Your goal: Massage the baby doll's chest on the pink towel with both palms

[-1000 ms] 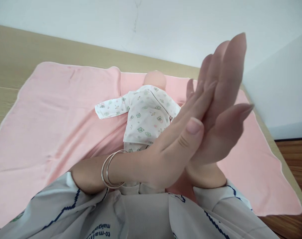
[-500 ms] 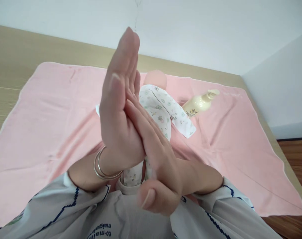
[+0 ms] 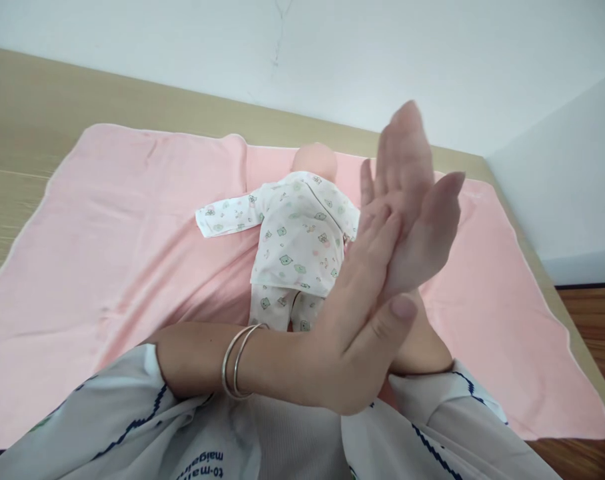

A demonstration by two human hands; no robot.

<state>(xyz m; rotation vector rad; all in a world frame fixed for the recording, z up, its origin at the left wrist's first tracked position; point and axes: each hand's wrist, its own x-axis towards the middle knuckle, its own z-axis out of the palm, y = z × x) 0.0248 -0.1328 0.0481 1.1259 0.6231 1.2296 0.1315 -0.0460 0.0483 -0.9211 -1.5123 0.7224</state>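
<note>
We note the doll (image 3: 302, 233) lying on the pink blanket (image 3: 132, 220), its head (image 3: 315, 161) towards the wall (image 3: 182, 53), its trousers (image 3: 270, 303) towards us. The body looks light, probably padded or hollow; we cannot judge its weight for certain. The head is smooth and likely firmer than the rest, so bare skin could slide on it. The printed shirt (image 3: 287, 273) is thin, soft cloth that should bunch and shift under a pull. We judge the best hold to be broad: one palm beneath head and shoulders, the other beneath the hips. The outstretched sleeve (image 3: 227, 215) makes a poor handle; it lies flattish, no fingers showing at the cuff, and the limb inside may flop.

Our hands are well clear of the doll, raised between it and our chest. The left hand (image 3: 350, 333), two bangles (image 3: 236, 365) at its wrist, reaches across with fingers laid along the palm of the right hand (image 3: 407, 213), which points upward, thumb spread, slightly blurred. Both are flat and extended, gripping nothing; whether anything coats the palms, we cannot tell.
</note>
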